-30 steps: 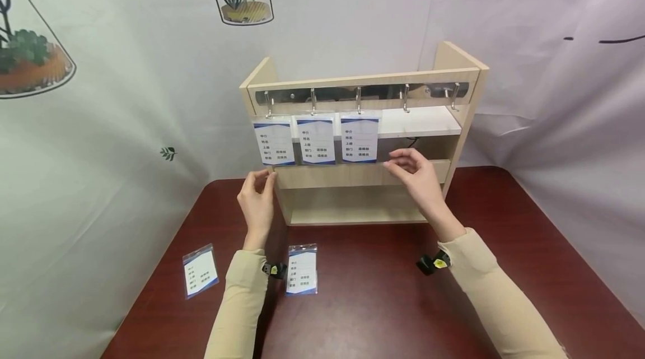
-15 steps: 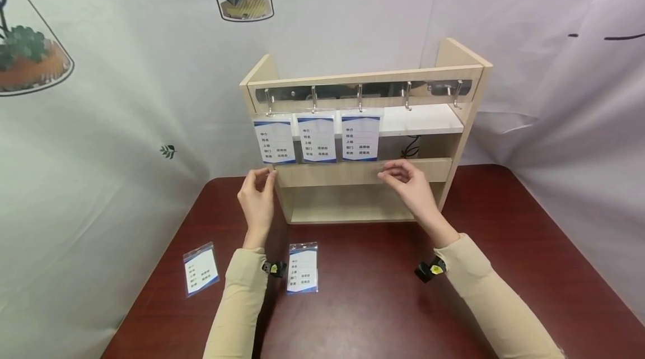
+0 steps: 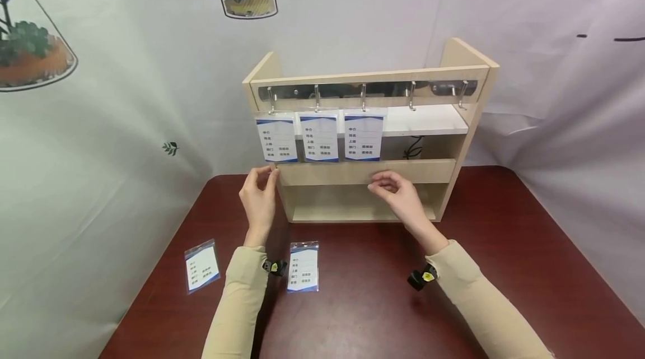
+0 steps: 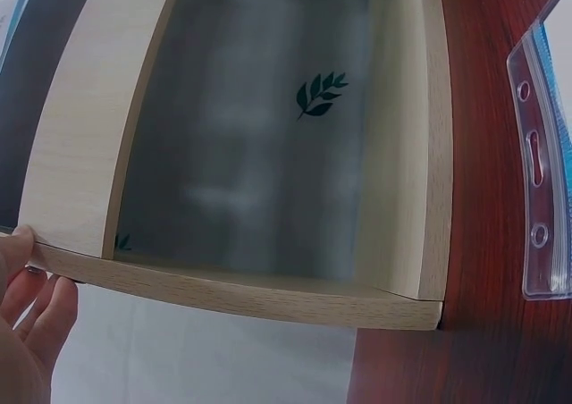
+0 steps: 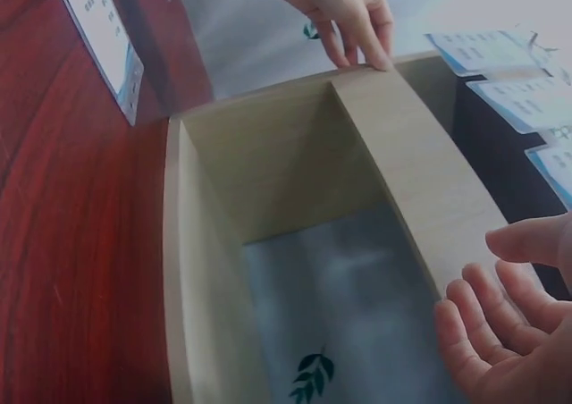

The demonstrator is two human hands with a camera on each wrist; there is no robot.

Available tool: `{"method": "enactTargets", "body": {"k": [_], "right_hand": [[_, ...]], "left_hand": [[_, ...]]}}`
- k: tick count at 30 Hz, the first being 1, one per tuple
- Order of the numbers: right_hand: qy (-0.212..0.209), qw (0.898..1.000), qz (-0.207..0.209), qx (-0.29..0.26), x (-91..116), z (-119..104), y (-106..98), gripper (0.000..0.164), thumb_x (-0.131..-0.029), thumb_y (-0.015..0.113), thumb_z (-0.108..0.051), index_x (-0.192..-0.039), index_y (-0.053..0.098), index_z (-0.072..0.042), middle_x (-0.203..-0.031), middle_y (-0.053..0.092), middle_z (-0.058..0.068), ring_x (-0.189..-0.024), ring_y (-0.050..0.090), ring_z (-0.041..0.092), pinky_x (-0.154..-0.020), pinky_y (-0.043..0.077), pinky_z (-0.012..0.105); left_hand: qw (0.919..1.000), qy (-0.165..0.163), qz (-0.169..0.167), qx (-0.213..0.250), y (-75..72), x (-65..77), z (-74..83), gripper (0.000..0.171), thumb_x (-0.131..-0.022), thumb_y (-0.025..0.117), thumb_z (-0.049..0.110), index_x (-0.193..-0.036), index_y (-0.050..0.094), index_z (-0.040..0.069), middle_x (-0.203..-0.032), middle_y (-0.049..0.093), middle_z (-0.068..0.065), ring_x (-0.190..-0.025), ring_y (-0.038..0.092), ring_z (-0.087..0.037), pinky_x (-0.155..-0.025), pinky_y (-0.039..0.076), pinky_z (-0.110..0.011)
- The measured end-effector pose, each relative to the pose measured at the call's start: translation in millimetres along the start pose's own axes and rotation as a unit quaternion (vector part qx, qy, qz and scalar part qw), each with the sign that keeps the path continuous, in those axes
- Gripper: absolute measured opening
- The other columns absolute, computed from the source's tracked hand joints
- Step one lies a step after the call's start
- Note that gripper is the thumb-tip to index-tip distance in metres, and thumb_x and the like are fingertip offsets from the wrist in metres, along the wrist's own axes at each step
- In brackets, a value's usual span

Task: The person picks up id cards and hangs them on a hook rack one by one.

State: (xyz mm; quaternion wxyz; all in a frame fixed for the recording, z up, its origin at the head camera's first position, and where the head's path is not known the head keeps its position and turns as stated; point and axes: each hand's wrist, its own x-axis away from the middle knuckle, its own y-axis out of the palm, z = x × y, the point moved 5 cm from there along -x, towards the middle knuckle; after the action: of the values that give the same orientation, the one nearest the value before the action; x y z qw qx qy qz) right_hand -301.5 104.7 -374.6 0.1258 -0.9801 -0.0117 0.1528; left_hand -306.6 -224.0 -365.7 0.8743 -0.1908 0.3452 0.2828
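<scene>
A light wooden shelf stands on the table, with a metal hook rail across its upper front. Three badge cards hang side by side from its left hooks: a left card, a middle card and a right card. My left hand pinches the shelf's left side panel, thumb in front and fingers behind. My right hand hovers before the crossboard, fingers loosely curled and holding nothing.
On the dark red table lie two more badge cards, a tilted card at the left and a straighter card by the left wrist. A pale printed curtain hangs behind the shelf.
My right hand has moved left and down, from below the right card's edge to in front of the crossboard. My left hand keeps its place on the side panel.
</scene>
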Motion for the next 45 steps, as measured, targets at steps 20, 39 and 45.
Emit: {"method": "enactTargets", "body": {"k": [20, 39, 45], "right_hand": [[0.036, 0.997, -0.064, 0.036, 7, 28, 40, 0.026, -0.09, 0.076, -0.011, -0.113, 0.069, -0.002, -0.105, 0.072, 0.016, -0.094, 0.068, 0.026, -0.078, 0.053, 0.03], [0.062, 0.985, -0.154, 0.052, 20, 48, 70, 0.045, -0.089, 0.074, -0.013, -0.128, 0.062, 0.006, -0.129, 0.063, 0.024, -0.119, 0.06, 0.04, -0.1, 0.048, 0.049], [0.054, 0.983, -0.171, 0.044, 23, 50, 82, 0.047, -0.088, 0.076, -0.012, -0.128, 0.061, 0.008, -0.127, 0.063, 0.027, -0.117, 0.061, 0.041, -0.099, 0.049, 0.049]], "left_hand": [[1.0, -0.003, -0.003, -0.004, -0.1, 1.9, 0.4, 0.024, -0.093, 0.075, 0.022, -0.105, 0.071, 0.001, -0.101, 0.073, -0.012, -0.085, 0.07, -0.024, -0.072, 0.049, -0.015], [1.0, 0.005, 0.001, -0.001, -0.3, 0.3, 2.0, 0.024, -0.094, 0.074, 0.021, -0.104, 0.071, -0.001, -0.099, 0.073, -0.015, -0.084, 0.07, -0.026, -0.071, 0.047, -0.014], [1.0, -0.005, 0.0, 0.001, -1.4, 1.4, 0.8, 0.025, -0.094, 0.074, 0.022, -0.104, 0.071, 0.0, -0.099, 0.073, -0.014, -0.084, 0.069, -0.025, -0.072, 0.047, -0.015]]}}
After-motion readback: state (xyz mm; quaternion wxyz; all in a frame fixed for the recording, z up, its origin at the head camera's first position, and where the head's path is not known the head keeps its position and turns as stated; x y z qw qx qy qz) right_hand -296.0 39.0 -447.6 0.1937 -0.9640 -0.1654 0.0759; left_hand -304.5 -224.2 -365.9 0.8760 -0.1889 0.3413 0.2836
